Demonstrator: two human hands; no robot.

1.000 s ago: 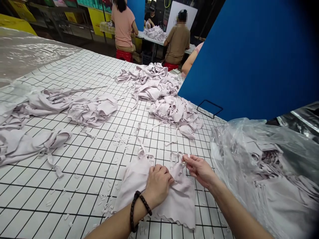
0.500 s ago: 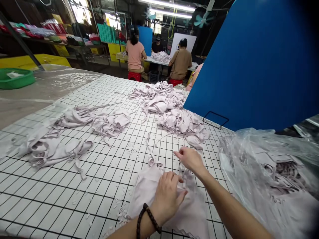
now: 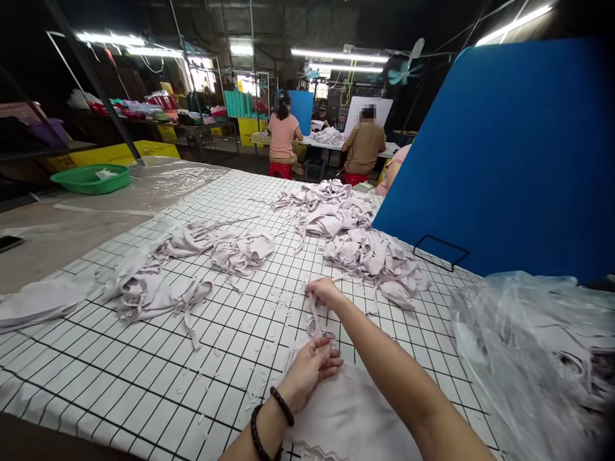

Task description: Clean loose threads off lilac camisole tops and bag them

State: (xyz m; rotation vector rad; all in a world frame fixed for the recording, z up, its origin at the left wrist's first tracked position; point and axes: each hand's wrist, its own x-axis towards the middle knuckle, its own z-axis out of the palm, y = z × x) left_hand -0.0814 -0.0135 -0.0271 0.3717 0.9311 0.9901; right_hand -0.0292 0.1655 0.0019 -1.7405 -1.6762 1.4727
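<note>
A pale lilac strappy top (image 3: pixel 355 410), which looks like a camisole, lies flat in front of me on the checked cloth, a wavy trim along its near edge. My left hand (image 3: pixel 312 371), a dark beaded bracelet at its wrist, rests on the top's upper part with fingers stretched and slightly apart. Farther forward, my right hand (image 3: pixel 324 291) is closed in a pinch on the thin strap (image 3: pixel 314 317), which rises from the top. Its fingertips partly hide the strap's end.
Crumpled lilac garments lie in a left pile (image 3: pixel 163 275) and a far pile (image 3: pixel 355 250). Small white scraps (image 3: pixel 281 298) dot the cloth. A clear plastic bag (image 3: pixel 509 333) of garments sits right, below a blue panel (image 3: pixel 504 160). A green basin (image 3: pixel 91 179) stands left; people sit beyond.
My right hand has moved from the right strap to the left one and pinches it. My left hand has shifted toward the top's left upper edge. The view has swung left.
</note>
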